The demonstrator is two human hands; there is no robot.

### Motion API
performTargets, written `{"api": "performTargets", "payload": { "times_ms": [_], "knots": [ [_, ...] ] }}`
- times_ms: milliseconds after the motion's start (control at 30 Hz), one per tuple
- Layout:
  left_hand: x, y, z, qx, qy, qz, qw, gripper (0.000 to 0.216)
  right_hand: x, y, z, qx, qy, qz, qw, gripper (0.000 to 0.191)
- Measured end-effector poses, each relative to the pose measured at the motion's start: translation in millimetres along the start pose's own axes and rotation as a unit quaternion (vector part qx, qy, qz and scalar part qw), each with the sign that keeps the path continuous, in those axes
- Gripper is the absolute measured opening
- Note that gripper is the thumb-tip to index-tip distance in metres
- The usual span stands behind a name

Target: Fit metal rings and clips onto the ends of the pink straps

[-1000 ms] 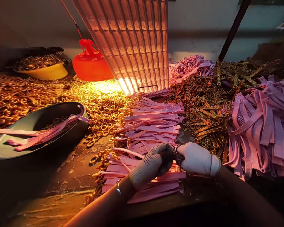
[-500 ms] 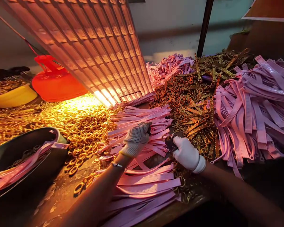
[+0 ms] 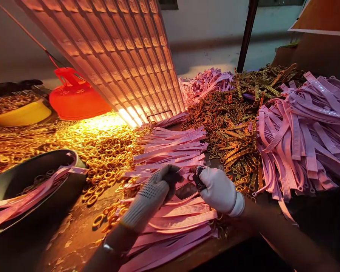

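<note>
My left hand (image 3: 155, 192), in a light knit glove with dark dots and dark fingertips, is closed in a pinch on the end of a pink strap (image 3: 184, 174). Facing it, my right hand (image 3: 215, 187) wears a white glove with dark fingertips and pinches what looks like a small metal ring (image 3: 190, 176) against that end. The fingertips of both hands nearly meet, and they partly hide the ring. Beneath and beyond them, layered pink straps (image 3: 170, 151) lie crosswise on the table, with more straps (image 3: 184, 215) toward the front.
Gold rings (image 3: 110, 143) are heaped at left under a red lamp (image 3: 76, 98), behind a dark bucket (image 3: 79, 160). A ribbed panel (image 3: 124, 56) leans above. Metal clasp pieces (image 3: 229, 132) and a big pile of pink straps (image 3: 308, 128) lie at right. A yellow bowl (image 3: 25, 115) stands far left.
My left hand has come back toward me from the strap layer, now pinching a strap end. My right hand has moved slightly left, bringing both hands together.
</note>
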State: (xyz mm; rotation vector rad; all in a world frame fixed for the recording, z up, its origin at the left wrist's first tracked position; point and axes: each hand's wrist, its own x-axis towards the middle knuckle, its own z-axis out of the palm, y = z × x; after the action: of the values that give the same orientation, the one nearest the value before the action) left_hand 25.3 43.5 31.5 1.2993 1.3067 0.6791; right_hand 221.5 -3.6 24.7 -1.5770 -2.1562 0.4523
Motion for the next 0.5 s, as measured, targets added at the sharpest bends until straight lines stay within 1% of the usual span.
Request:
{"api": "performTargets", "payload": {
  "times_ms": [33,100,167,200,233,300,367,400,433,500],
  "knots": [
    [-10,-3,1,-0.055,-0.002,-0.020,0.998,0.017,0,-6,1,-0.020,-0.010,0.002,1.000,0.020],
    [-26,-9,3,-0.127,0.005,-0.041,0.991,0.025,-1,-18,3,-0.059,-0.028,-0.005,0.998,0.017],
    [-34,-14,7,-0.158,0.006,-0.049,0.986,0.031,-1,-26,6,-0.092,-0.038,-0.022,0.995,0.020],
    [-35,-17,9,-0.157,0.004,-0.043,0.987,0.031,-1,-29,8,-0.113,-0.040,-0.026,0.992,0.021],
    [-36,-19,12,-0.140,-0.001,-0.025,0.990,0.031,-2,-31,11,-0.138,-0.041,-0.028,0.989,0.023],
    [-34,-26,17,-0.066,-0.009,0.042,0.997,0.026,-4,-32,17,-0.189,-0.045,-0.027,0.981,0.023],
    [-32,-34,21,0.021,-0.007,0.114,0.993,0.019,-8,-30,22,-0.209,-0.052,-0.030,0.976,0.022],
    [-32,-38,21,0.053,-0.010,0.134,0.990,0.016,-10,-30,24,-0.206,-0.056,-0.028,0.976,0.022],
    [-31,-43,21,0.069,-0.017,0.136,0.988,0.014,-12,-29,25,-0.198,-0.060,-0.023,0.978,0.022],
    [-31,-50,20,0.053,-0.031,0.108,0.992,0.014,-16,-29,22,-0.183,-0.069,-0.010,0.981,0.025]
  ]
}}
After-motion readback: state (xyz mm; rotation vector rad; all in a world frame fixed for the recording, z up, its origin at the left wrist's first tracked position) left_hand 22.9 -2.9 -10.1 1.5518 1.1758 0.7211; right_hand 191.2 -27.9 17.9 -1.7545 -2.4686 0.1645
